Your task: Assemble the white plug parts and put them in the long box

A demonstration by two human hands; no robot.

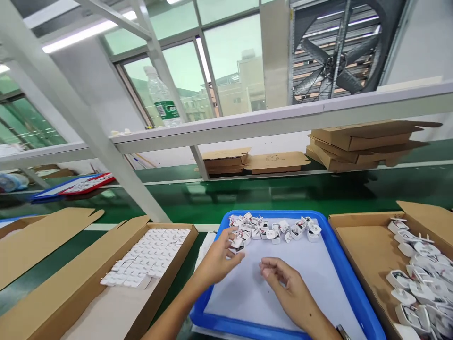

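My left hand (222,257) reaches over the left side of a blue tray (325,245). Its thumb and fingers are spread beside a small white plastic case (239,244) with wires inside; I cannot tell whether they touch it. Several more open white cases (276,232) with red and dark wires stand along the tray's far edge. Above the tray's white lining sheet (247,297), my right hand (285,288) is half curled, with thumb and fingers a little apart and nothing visible in them.
A cardboard box (187,245) on the left holds rows of white pieces (152,255). To the right, another cardboard box (354,236) contains loose wired cases (421,278). Flattened cartons (354,146) lie beyond the green bench surface (262,193). A shelf rail (247,125) crosses above, bearing a bottle (163,101).
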